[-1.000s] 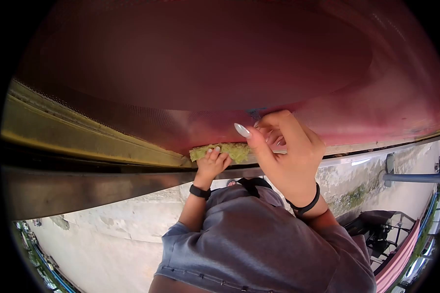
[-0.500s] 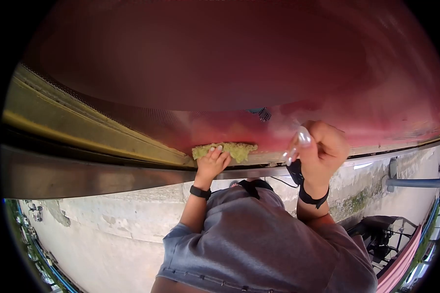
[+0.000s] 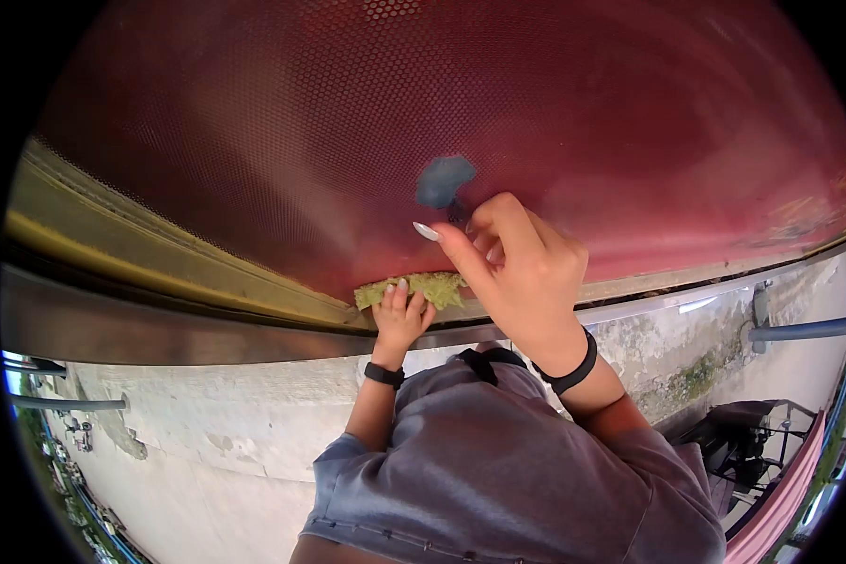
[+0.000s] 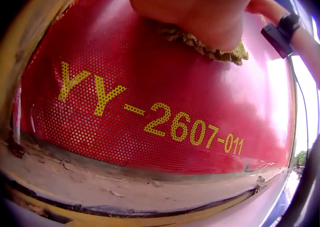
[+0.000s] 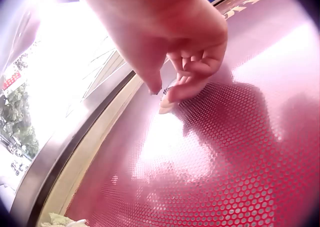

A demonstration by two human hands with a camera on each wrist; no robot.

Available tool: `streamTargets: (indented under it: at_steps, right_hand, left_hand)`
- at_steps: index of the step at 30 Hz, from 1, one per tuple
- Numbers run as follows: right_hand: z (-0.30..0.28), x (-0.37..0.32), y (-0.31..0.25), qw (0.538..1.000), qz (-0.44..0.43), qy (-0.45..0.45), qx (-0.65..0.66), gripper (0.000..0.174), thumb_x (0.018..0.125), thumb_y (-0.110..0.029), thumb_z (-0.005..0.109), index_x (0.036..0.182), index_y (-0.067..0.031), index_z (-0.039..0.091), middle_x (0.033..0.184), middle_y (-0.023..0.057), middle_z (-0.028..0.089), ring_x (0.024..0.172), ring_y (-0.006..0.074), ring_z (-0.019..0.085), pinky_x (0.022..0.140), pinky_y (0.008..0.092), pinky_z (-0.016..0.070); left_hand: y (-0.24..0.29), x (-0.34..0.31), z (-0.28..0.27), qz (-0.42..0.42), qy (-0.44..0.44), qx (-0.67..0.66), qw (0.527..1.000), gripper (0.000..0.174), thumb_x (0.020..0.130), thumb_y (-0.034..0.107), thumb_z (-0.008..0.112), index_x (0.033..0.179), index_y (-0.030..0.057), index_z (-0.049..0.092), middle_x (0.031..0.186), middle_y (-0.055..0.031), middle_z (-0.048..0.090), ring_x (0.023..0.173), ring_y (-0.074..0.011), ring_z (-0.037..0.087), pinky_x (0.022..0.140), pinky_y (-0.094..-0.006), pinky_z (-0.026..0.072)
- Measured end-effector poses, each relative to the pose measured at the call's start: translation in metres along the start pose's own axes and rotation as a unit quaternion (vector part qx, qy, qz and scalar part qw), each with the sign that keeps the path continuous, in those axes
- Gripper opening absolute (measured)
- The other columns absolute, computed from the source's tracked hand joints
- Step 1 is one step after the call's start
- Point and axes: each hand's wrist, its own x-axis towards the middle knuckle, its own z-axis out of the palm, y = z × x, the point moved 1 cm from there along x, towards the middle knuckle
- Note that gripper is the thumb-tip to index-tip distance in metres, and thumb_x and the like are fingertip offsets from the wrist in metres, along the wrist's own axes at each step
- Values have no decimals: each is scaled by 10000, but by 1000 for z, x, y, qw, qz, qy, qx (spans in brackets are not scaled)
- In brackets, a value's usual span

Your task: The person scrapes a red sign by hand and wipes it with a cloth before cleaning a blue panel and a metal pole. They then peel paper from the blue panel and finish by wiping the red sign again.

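Observation:
A large red surface (image 3: pixel 620 150), dotted with small holes, stands before the person. The left hand (image 3: pixel 401 315) lies with its fingers extended over a ragged yellow-green cloth (image 3: pixel 442 288), pressing it at the surface's lower edge. In the left wrist view, the cloth (image 4: pixel 220 53) shows from under that hand. The right hand (image 3: pixel 531 273) is close to the surface, thumb stretched out and the other fingers curled in, nothing seen in its grip. A blue-grey patch (image 3: pixel 445 181) with a dark lower end sits just beyond its thumb. The right wrist view shows its bent fingers (image 5: pixel 192 72) near the red surface.
A yellow frame (image 3: pixel 169 244) and a metal ledge (image 3: pixel 141 324) border the surface below. Yellow characters (image 4: pixel 165 122) run across the red area. Behind the person are a weathered concrete floor (image 3: pixel 226 442), a grey pipe (image 3: pixel 804 329) and a black framed vehicle (image 3: pixel 747 442).
The right hand drew back to the right, then returned left towards the surface, its thumb now pointing left. The left hand stays on the cloth. The blue-grey patch now shows more fully.

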Motion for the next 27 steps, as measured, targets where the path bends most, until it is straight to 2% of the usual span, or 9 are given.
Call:
streamTargets:
  at_steps: [3, 6, 10, 12, 15, 16, 19, 20, 27]
  right_hand:
    - [0, 6, -3, 999, -20, 18, -47, 281, 747, -225, 720, 677, -85, 487, 531, 39, 480, 421, 196, 505, 385, 301, 386]
    - [4, 10, -5, 996, -71, 38, -26, 237, 768, -174, 693, 683, -85, 490, 514, 38, 486, 406, 204, 496, 377, 315, 384]
    - [-4, 16, -1, 985, -19, -17, 170, 283, 767, -86, 646, 591, -66, 426, 474, 33, 441, 385, 151, 480, 364, 269, 349]
    - [-26, 22, 13, 910, 83, -108, 392, 320, 761, -54, 620, 546, -54, 382, 465, 40, 416, 395, 115, 485, 367, 232, 332]
    - [-62, 21, 21, 715, -36, -45, 697, 402, 846, -113, 550, 510, -76, 333, 428, 39, 478, 324, 102, 455, 324, 217, 318]
    - [-71, 19, 27, 707, -80, -62, 700, 357, 859, -163, 562, 545, -37, 449, 487, 82, 545, 385, 121, 511, 376, 224, 391]
    - [-72, 4, 34, 832, -61, -60, 548, 242, 858, -137, 560, 680, 27, 580, 621, 115, 619, 509, 141, 584, 482, 235, 463]
    - [-72, -3, 28, 853, 38, -90, 512, 174, 851, -100, 554, 856, 57, 630, 784, 127, 663, 649, 156, 630, 596, 241, 496]
    - [-41, -52, 61, 807, 202, -223, 509, 134, 850, -45, 572, 740, 27, 547, 766, 97, 653, 659, 118, 621, 586, 231, 474]
  left_hand:
    - [2, 4, -4, -1, 2, -2, 1000, 313, 667, 331, 692, 928, 194, 585, 1282, -67, 424, 1168, -265, 375, 841, -429, 354]
    - [2, -1, -2, 33, -25, 30, 999, 547, 688, 410, 704, 1072, 83, 494, 1364, -202, 330, 1241, -385, 304, 936, -543, 300]
    - [9, 4, -5, -30, -15, 15, 999, 291, 665, 308, 690, 907, 190, 578, 1233, -62, 462, 1129, -269, 412, 837, -418, 353]
    - [5, 5, -6, -19, -14, 10, 1000, 291, 663, 309, 692, 901, 187, 576, 1224, -69, 465, 1124, -272, 414, 849, -427, 354]
    - [6, 4, -5, -21, -12, 2, 1000, 323, 671, 303, 695, 938, 170, 573, 1251, -92, 454, 1148, -286, 406, 868, -446, 356]
    - [7, 6, -7, -25, -17, 2, 1000, 331, 674, 302, 695, 949, 166, 572, 1257, -95, 453, 1156, -288, 402, 868, -447, 355]
    - [9, 12, -12, -30, -22, -10, 999, 383, 693, 311, 696, 1021, 154, 574, 1296, -113, 443, 1181, -297, 397, 862, -444, 355]
    - [9, 15, -16, -30, -23, -15, 999, 390, 696, 315, 697, 1031, 154, 576, 1300, -116, 443, 1178, -298, 401, 860, -442, 356]
    - [13, 84, -54, 6, 4, -41, 999, 405, 728, 326, 677, 1109, 218, 591, 1331, -48, 465, 1233, -211, 393, 890, -410, 333]
